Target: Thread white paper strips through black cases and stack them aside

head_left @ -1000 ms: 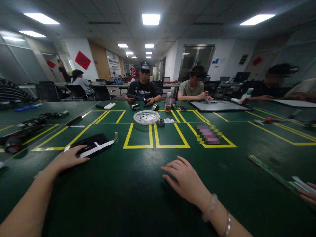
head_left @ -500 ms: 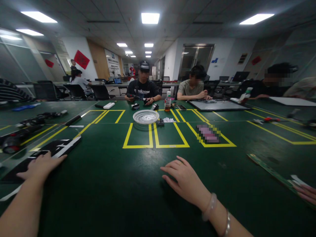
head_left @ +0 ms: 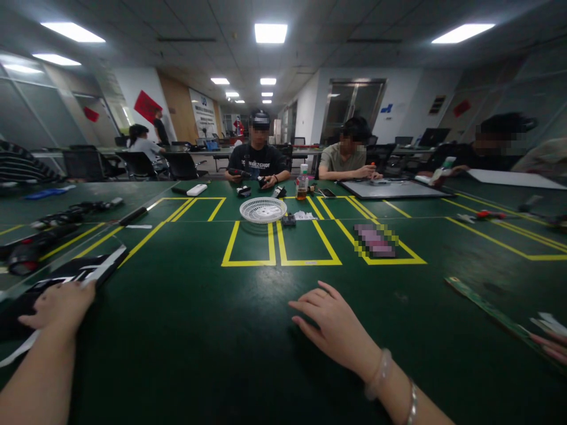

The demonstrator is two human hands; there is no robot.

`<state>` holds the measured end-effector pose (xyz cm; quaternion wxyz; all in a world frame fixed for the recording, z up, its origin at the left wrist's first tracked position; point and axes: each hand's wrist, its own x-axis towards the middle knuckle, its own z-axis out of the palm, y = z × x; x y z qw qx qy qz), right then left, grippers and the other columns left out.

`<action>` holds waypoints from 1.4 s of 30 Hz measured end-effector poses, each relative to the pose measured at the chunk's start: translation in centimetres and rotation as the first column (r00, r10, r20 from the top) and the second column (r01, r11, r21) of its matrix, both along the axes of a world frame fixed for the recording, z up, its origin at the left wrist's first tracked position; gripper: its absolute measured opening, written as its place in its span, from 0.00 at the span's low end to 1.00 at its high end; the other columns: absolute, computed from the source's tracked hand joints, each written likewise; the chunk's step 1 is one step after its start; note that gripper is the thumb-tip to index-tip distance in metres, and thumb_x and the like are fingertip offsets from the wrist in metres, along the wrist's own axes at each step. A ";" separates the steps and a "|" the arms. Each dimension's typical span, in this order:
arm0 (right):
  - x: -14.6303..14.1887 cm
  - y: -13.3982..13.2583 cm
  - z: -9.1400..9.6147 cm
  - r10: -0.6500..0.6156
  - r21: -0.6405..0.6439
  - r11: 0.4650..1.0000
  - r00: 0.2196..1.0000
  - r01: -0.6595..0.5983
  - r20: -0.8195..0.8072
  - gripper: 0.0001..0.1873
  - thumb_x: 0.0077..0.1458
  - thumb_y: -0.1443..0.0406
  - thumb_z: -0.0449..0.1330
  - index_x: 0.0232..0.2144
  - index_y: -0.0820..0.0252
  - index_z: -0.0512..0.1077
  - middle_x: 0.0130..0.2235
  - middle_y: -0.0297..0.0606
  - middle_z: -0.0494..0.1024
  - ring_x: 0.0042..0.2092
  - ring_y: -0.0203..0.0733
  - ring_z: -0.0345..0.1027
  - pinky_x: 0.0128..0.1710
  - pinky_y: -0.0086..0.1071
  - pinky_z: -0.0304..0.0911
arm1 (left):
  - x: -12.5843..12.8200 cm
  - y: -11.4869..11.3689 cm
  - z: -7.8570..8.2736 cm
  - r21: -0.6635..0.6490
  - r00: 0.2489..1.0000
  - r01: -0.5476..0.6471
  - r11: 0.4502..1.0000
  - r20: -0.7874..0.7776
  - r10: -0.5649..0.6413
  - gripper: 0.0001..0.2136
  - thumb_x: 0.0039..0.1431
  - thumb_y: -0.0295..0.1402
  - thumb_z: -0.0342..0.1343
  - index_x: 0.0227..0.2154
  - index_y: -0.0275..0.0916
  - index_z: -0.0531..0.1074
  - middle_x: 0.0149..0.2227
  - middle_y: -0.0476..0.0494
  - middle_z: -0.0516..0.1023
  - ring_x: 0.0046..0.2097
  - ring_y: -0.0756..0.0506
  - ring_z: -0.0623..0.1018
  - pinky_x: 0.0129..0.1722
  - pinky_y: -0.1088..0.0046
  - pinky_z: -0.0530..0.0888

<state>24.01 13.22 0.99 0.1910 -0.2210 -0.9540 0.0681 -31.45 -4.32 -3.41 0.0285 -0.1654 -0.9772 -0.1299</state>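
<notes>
Flat black pouch-like item w/ white strips (head_left: pixel 26 302) lies at near L of the green table (head_left: pixel 199 348), partly covered from above. Yellow tape outlines (head_left: pixel 248 263) mark the tbl. top. Opp. sits a person in a black T-shirt (head_left: pixel 259 162), w/ a person in a grey-tan shirt (head_left: pixel 343 162) to the R, at a pale dark-edged board (head_left: pixel 394 189). White slotted basket (head_left: pixel 246 213) stands mid-tbl., nr. a capped bottle w/ brown liquid (head_left: pixel 302 188). Wearer's L hand (head_left: pixel 59 304) is palm-down over the black item, fingers spread; can't tell if they grip it. R hand (head_left: pixel 334 321), well apart at ctr.-R, is palm-down, fingers loosely bent & slightly apart; can't tell if it touches the tbl. On R wrist/forearm: pale bangle (head_left: pixel 380 375) & thinner silver bracelet (head_left: pixel 413 402).
</notes>
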 end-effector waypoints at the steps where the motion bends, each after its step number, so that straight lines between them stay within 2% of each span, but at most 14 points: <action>1: 0.0 0.0 0.0 0.000 0.000 1.000 1.000 0.000 0.000 0.13 0.63 0.64 0.57 0.50 0.50 0.73 0.44 0.35 0.78 0.48 0.43 0.70 0.61 0.53 0.51 | -0.1 -0.1 0.1 0.002 0.995 -0.081 0.997 0.051 0.080 0.35 0.53 0.51 0.48 0.59 0.31 0.62 0.60 0.21 0.61 0.58 0.17 0.63 0.46 0.29 0.61; 3: 0.0 -0.1 0.1 0.001 0.003 1.000 1.000 -0.001 0.003 0.13 0.63 0.64 0.57 0.49 0.50 0.73 0.44 0.35 0.78 0.47 0.43 0.70 0.61 0.53 0.52 | 0.0 -0.1 0.2 -0.005 0.980 -0.161 0.987 0.119 0.160 0.36 0.53 0.50 0.49 0.59 0.28 0.62 0.63 0.21 0.58 0.60 0.21 0.63 0.52 0.36 0.61; 5: -0.1 -0.1 0.2 -0.001 0.010 1.000 1.000 0.001 0.007 0.13 0.63 0.64 0.57 0.49 0.51 0.74 0.43 0.35 0.78 0.47 0.43 0.70 0.61 0.53 0.52 | 0.2 -0.2 0.4 -0.017 0.982 -0.149 0.989 0.115 0.150 0.35 0.54 0.50 0.48 0.58 0.27 0.62 0.62 0.21 0.59 0.60 0.22 0.63 0.54 0.38 0.60; 10: 0.0 -0.2 0.2 0.004 0.029 1.000 1.000 -0.004 0.008 0.13 0.62 0.64 0.57 0.49 0.51 0.74 0.43 0.35 0.78 0.47 0.43 0.71 0.61 0.52 0.53 | 1.8 -0.1 1.4 -0.049 0.994 -0.104 0.993 0.015 0.105 0.33 0.54 0.51 0.49 0.57 0.31 0.64 0.57 0.24 0.66 0.55 0.24 0.69 0.47 0.46 0.69; 14: 0.0 -0.2 0.1 -0.002 0.016 1.000 1.000 0.002 0.014 0.13 0.62 0.64 0.58 0.49 0.50 0.74 0.43 0.35 0.78 0.47 0.43 0.71 0.61 0.53 0.53 | 3.5 0.3 2.6 -0.031 0.999 0.007 0.999 0.032 -0.006 0.28 0.59 0.48 0.44 0.59 0.38 0.62 0.54 0.29 0.69 0.52 0.27 0.72 0.42 0.51 0.72; 18: 0.0 -0.2 0.1 -0.001 0.014 1.000 1.000 0.000 0.011 0.13 0.62 0.64 0.58 0.49 0.50 0.73 0.43 0.34 0.78 0.47 0.43 0.71 0.61 0.53 0.53 | 4.8 1.4 4.2 -0.014 0.989 0.150 0.989 0.017 -0.150 0.28 0.63 0.50 0.40 0.60 0.39 0.61 0.54 0.34 0.70 0.51 0.30 0.73 0.41 0.57 0.73; 22: -0.1 -0.3 0.0 0.008 0.032 0.999 1.000 -0.008 -0.002 0.14 0.61 0.65 0.59 0.49 0.50 0.73 0.43 0.34 0.78 0.47 0.42 0.71 0.61 0.52 0.54 | 5.5 2.7 5.6 0.087 0.953 0.301 0.950 -0.050 -0.297 0.28 0.65 0.51 0.40 0.58 0.38 0.63 0.50 0.37 0.73 0.50 0.34 0.74 0.45 0.62 0.72; 25: -0.1 -0.4 0.0 0.018 0.033 0.999 1.000 -0.018 -0.007 0.14 0.61 0.65 0.59 0.49 0.49 0.73 0.44 0.34 0.78 0.47 0.43 0.71 0.60 0.51 0.55 | 6.7 3.9 6.1 0.157 0.878 0.477 0.865 -0.046 -0.476 0.26 0.64 0.48 0.44 0.57 0.34 0.65 0.49 0.38 0.74 0.47 0.38 0.75 0.46 0.66 0.71; 27: -0.1 -0.3 0.0 0.029 0.025 0.999 1.000 -0.029 -0.009 0.14 0.62 0.64 0.58 0.50 0.49 0.73 0.45 0.35 0.77 0.48 0.44 0.70 0.60 0.52 0.55 | 8.5 4.9 6.2 0.190 0.788 0.605 0.773 -0.001 -0.616 0.27 0.63 0.50 0.45 0.56 0.34 0.66 0.48 0.40 0.75 0.44 0.39 0.76 0.44 0.67 0.72; 29: -0.1 -0.3 -0.1 0.041 0.019 0.999 0.999 -0.040 -0.012 0.16 0.61 0.65 0.58 0.51 0.49 0.72 0.47 0.36 0.76 0.50 0.44 0.69 0.61 0.52 0.55 | 11.0 6.0 6.0 0.245 0.656 0.721 0.648 0.062 -0.753 0.27 0.61 0.51 0.47 0.54 0.35 0.68 0.46 0.42 0.76 0.40 0.41 0.77 0.41 0.68 0.73; 31: -0.1 -0.2 -0.2 0.053 0.024 0.998 0.998 -0.053 -0.019 0.19 0.60 0.66 0.59 0.54 0.48 0.69 0.51 0.36 0.74 0.53 0.45 0.67 0.62 0.52 0.53 | 13.9 7.1 5.7 0.309 0.489 0.807 0.504 0.130 -0.863 0.25 0.61 0.51 0.49 0.51 0.36 0.71 0.46 0.41 0.76 0.38 0.42 0.77 0.38 0.68 0.74; 35: -0.1 -0.1 -0.4 0.073 0.058 0.996 0.996 -0.070 -0.051 0.28 0.58 0.67 0.61 0.60 0.49 0.63 0.59 0.40 0.68 0.60 0.47 0.60 0.64 0.52 0.50 | 20.0 8.1 5.3 0.408 0.172 0.874 0.263 0.245 -0.954 0.18 0.63 0.46 0.51 0.48 0.40 0.73 0.46 0.42 0.75 0.38 0.44 0.76 0.34 0.72 0.75; 39: -0.2 -0.4 -0.4 0.085 0.042 0.996 0.996 -0.084 -0.020 0.37 0.54 0.63 0.65 0.63 0.50 0.58 0.63 0.42 0.64 0.64 0.51 0.55 0.65 0.55 0.47 | 24.6 7.6 5.4 0.497 -0.019 0.855 0.147 0.314 -0.949 0.14 0.63 0.42 0.54 0.45 0.41 0.75 0.41 0.44 0.74 0.33 0.48 0.76 0.31 0.75 0.74; 42: -0.3 -0.6 -0.3 0.087 -0.003 0.996 0.996 -0.087 0.020 0.30 0.58 0.64 0.63 0.61 0.48 0.62 0.55 0.37 0.73 0.61 0.48 0.60 0.65 0.57 0.43 | 26.4 7.0 5.5 0.554 -0.113 0.826 0.109 0.352 -0.929 0.13 0.62 0.41 0.56 0.46 0.43 0.75 0.43 0.43 0.74 0.35 0.47 0.76 0.31 0.76 0.75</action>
